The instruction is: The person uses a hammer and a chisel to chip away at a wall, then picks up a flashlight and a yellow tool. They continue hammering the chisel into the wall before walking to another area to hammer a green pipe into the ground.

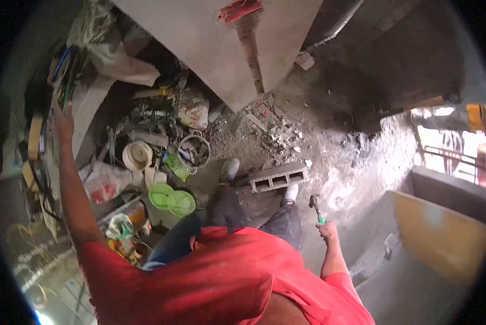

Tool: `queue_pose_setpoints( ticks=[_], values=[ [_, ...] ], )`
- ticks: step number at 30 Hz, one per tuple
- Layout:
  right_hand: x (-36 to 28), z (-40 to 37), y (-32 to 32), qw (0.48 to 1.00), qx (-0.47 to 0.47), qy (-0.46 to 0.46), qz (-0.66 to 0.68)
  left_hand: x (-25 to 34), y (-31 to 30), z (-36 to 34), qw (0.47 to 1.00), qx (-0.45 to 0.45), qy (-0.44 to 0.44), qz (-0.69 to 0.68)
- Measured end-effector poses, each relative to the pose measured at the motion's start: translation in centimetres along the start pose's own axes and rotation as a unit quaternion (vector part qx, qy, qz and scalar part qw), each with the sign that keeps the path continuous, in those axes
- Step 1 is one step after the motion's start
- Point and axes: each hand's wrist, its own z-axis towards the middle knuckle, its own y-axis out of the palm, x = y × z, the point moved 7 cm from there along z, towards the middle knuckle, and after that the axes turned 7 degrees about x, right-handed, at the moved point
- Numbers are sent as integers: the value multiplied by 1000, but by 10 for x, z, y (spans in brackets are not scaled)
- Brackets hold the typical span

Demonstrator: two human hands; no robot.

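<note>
My right hand is wrapped around the green handle of a hammer, whose dark metal head points away from me. At the far left, my left arm is stretched out at full length. There my left hand has its fingers apart, close beside a long green item among things heaped on a ledge. Whether the fingertips touch it is hard to see. Between my feet and just ahead lies a grey hollow concrete block on its side, its openings facing me.
Broken rubble covers the floor beyond the block. To the left are a bucket, a beige round container, green lids and bags. A concrete slab juts in at the top. A walled trough stands right.
</note>
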Motion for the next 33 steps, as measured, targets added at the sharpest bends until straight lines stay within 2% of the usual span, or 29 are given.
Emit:
queue_pose_setpoints(
  ticks=[2,3,5,6,7,8,9,10,11,13,15,16,19,21,22,24,25,27,29,30,31,32,33],
  values=[
    [-3,46,-18,992,33,-25,116,-13,-32,-59,999,32,-2,35],
    [-11,64,-32,991,36,-58,118,-10,-45,-87,997,60,16,55],
    [-32,65,-68,985,-10,-41,166,-5,-65,-178,996,-46,-72,6],
    [-40,81,-81,987,-11,-43,155,25,-69,-229,980,-93,126,123],
    [-43,93,-92,992,-17,-54,109,45,-72,-293,908,-153,315,230],
    [-39,101,-97,996,-26,-66,55,63,-81,-330,960,-278,31,28],
    [-40,105,-102,996,-35,-68,35,87,-83,-376,883,-345,-269,-168],
    [-45,104,-108,996,-43,-72,17,83,-74,-435,868,-371,-293,-152],
    [-50,102,-110,995,-63,-81,-2,87,-60,-492,795,-445,-326,-252],
    [-57,104,-106,991,-75,-93,-65,124,-61,-553,777,-480,-310,-264],
    [-55,112,-94,983,-74,-107,-132,168,-77,-568,746,-545,-333,-187],
    [-51,118,-89,980,-76,-111,-148,169,-72,-596,740,-545,-349,-185],
    [-44,130,-69,943,-114,-153,-273,172,-43,-663,756,-517,-351,-193],
    [-39,123,-70,941,-116,-148,-282,192,-35,-685,810,-488,-248,-211],
    [-41,118,-69,942,-113,-144,-280,192,-23,-707,805,-491,-260,-210],
    [-34,129,-71,941,-112,-135,-290,197,3,-750,823,-493,-212,-189],
    [-32,132,-73,939,-115,-125,-300,199,16,-781,819,-494,-220,-192],
    [-40,141,-72,930,-104,-96,-339,192,59,-841,746,-492,-400,-202],
    [-52,157,-73,942,-91,-85,-312,214,88,-854,727,-522,-405,-189],
    [-52,166,-74,950,-91,-75,-288,224,131,-884,762,-566,-243,-201],
    [-52,182,-73,949,-90,-120,-278,235,174,-955,775,-593,-80,-204],
    [-60,184,-70,962,-143,-204,-115,222,221,-1042,757,-452,-393,-260],
    [-67,195,-71,970,-74,-140,-185,232,246,-1069,837,-375,-276,-286]
  ],
)
